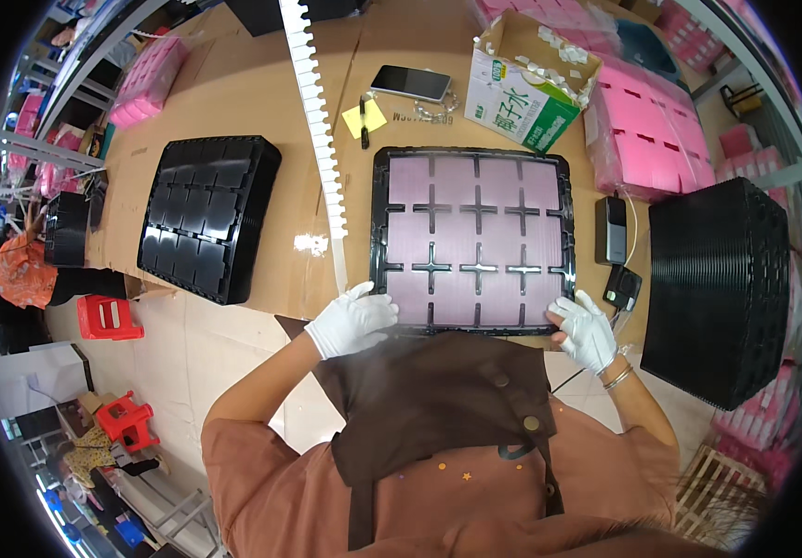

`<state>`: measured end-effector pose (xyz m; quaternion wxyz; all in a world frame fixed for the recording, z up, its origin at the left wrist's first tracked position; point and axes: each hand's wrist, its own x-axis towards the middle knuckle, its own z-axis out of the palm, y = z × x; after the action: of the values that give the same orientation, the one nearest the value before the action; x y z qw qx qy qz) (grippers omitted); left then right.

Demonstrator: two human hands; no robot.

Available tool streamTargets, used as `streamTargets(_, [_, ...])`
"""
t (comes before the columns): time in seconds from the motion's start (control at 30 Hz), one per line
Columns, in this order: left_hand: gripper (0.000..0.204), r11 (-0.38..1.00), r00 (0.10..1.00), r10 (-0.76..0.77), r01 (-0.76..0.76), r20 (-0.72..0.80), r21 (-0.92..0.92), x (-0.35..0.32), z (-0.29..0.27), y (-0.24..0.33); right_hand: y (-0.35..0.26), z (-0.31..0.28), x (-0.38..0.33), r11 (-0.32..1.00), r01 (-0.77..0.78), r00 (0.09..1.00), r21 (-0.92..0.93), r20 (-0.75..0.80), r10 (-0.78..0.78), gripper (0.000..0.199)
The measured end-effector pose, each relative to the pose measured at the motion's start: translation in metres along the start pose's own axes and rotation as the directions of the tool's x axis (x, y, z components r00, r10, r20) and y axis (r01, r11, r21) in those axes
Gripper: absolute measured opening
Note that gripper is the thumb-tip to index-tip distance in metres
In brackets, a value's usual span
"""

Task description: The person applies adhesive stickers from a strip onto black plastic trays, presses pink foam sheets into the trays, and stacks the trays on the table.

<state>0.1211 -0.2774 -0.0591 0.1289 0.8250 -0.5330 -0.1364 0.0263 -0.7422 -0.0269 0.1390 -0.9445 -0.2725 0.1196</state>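
A black plastic tray [379, 223] lies in front of me on the cardboard-covered table, its grid of compartments filled with flat pale-pink pieces [455, 223]. My left hand [352, 321], in a white glove, grips the tray's near left corner. At the near right corner my right hand [587, 333] holds the edge with curled fingers; its glove leaves some fingertips bare. The undersides of both grips are hidden. Just left of the tray, a long white strip [312, 112] with a notched edge runs away from me, its near end close to my left hand.
Black trays are stacked at left [210, 219] and, taller, at right [717, 288]. Beyond the tray are a phone [411, 83], a pen [364, 126] on yellow notes and an open carton [522, 98] with white scraps. Pink bundles [652, 130] and a power bank [611, 231] sit rightward.
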Motion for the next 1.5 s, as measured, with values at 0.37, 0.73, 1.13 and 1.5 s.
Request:
streamTargets(0.37, [0.045,0.942,0.907,-0.331,0.301,-0.26,-0.148,0.02,-0.016,0.044,-0.002,-0.01,-0.008,0.988,-0.156,0.946,-0.011,-0.29,0.146,0.022])
streamTargets(0.73, [0.078,0.479,0.428,-0.876,0.73,-0.22,-0.487,0.051,0.012,0.043,-0.017,0.043,0.028,0.553,-0.662,0.479,0.507,-0.281,0.832,0.058])
streamTargets(1.13, [0.078,0.79,0.816,-0.524,0.358,-0.245,-0.498,0.069,0.018,0.009,-0.032,0.072,0.032,0.638,-0.547,0.382,0.541,-0.517,0.766,0.033])
streamTargets(1.5, [0.056,0.891,0.932,-0.266,0.141,-0.246,-0.431,0.141,-0.044,0.025,-0.03,0.068,0.017,0.57,-0.586,0.326,0.576,-0.477,0.816,0.053])
